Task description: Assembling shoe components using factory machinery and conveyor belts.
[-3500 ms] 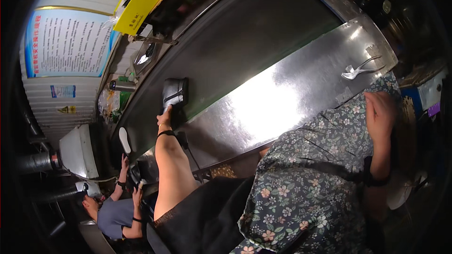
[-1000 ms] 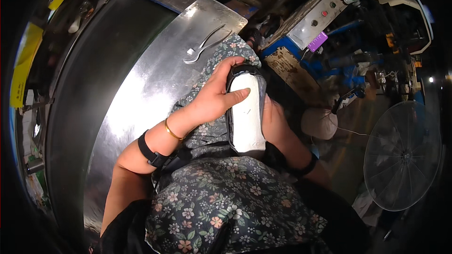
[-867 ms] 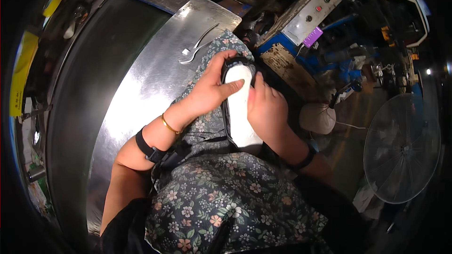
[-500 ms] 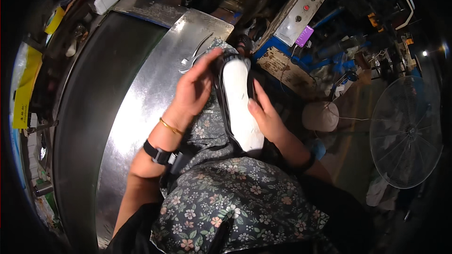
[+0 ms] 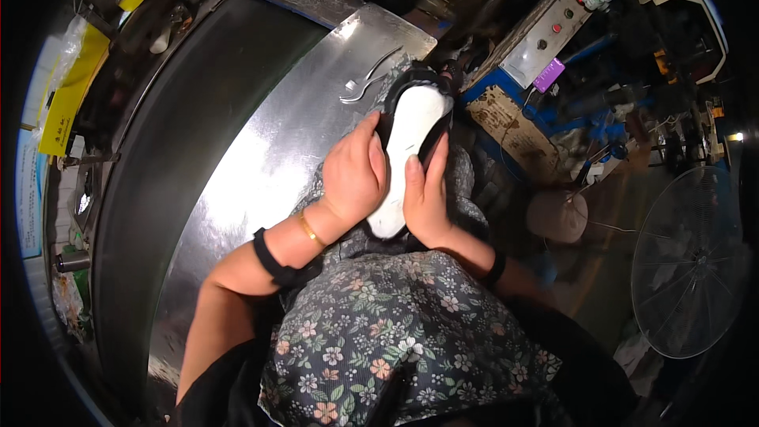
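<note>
A black shoe upper (image 5: 417,79) with a white insole-like bottom (image 5: 413,130) lies bottom up over my lap, its wide end pointing away. My right hand (image 5: 428,194) grips its right side, thumb resting on the white bottom and fingers along the black edge. Against the left side, nearer the narrow end, my left hand (image 5: 355,172) holds the shoe; some of its fingertips are hidden behind it. Below the shoe spreads my flowered apron (image 5: 395,316). Two small curved metal tools (image 5: 368,83) rest on the shiny metal plate beside the shoe.
The metal plate (image 5: 245,154) runs along my left, beside a dark conveyor-like belt (image 5: 178,134). To the right stand a control box (image 5: 545,32) with buttons, a white thread cone (image 5: 557,216) and a large fan (image 5: 696,261). Yellow boxes (image 5: 75,99) sit far left.
My left hand has come down from near the wide end to the shoe's lower left side. The shoe now tilts to the right at its far end. The whole view has shifted.
</note>
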A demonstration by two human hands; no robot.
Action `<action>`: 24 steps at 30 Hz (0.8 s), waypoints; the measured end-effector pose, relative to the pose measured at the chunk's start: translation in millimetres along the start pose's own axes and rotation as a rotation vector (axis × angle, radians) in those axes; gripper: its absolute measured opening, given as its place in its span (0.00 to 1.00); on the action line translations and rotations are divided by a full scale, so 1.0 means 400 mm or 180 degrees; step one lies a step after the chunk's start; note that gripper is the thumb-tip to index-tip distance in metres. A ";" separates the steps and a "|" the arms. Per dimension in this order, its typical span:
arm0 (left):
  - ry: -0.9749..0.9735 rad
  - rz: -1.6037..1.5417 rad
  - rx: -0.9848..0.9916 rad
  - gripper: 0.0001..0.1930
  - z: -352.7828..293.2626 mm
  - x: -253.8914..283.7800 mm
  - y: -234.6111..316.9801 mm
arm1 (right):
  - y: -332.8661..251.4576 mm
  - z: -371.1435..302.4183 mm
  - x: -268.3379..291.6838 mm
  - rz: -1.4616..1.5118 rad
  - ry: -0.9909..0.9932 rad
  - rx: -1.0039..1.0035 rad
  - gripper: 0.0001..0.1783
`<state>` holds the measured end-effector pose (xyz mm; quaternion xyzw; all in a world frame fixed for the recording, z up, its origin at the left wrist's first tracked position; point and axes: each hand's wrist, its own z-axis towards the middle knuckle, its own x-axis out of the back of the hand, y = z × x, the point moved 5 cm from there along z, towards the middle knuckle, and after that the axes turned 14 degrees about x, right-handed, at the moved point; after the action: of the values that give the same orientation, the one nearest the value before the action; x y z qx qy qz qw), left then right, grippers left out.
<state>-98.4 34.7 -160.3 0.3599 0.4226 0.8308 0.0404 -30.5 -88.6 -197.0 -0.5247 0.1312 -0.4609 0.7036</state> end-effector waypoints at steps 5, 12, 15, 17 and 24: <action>-0.0391 -0.2449 0.1764 0.14 0.011 -0.093 -0.114 | 0.016 0.007 0.023 0.0087 -0.0004 0.0049 0.40; -0.2919 -0.4294 0.2450 0.22 0.166 -0.121 0.037 | 0.072 0.033 0.102 0.1215 -0.0343 -0.0351 0.33; -0.2323 -0.2576 0.1096 0.19 0.164 -0.124 0.033 | 0.054 0.166 0.106 0.2286 0.0317 -0.0619 0.34; -0.2385 -0.2501 0.0836 0.22 0.159 -0.137 0.022 | 0.047 0.212 0.078 0.2501 0.0032 -0.0658 0.24; -0.2523 -0.3263 0.1406 0.17 0.167 -0.148 0.022 | -0.019 0.250 0.083 0.0314 -0.0040 0.0751 0.13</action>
<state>-10.4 51.9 -161.5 0.3911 0.6526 0.4066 0.5059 50.4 -53.0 -139.3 -0.4340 0.0973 -0.4347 0.7831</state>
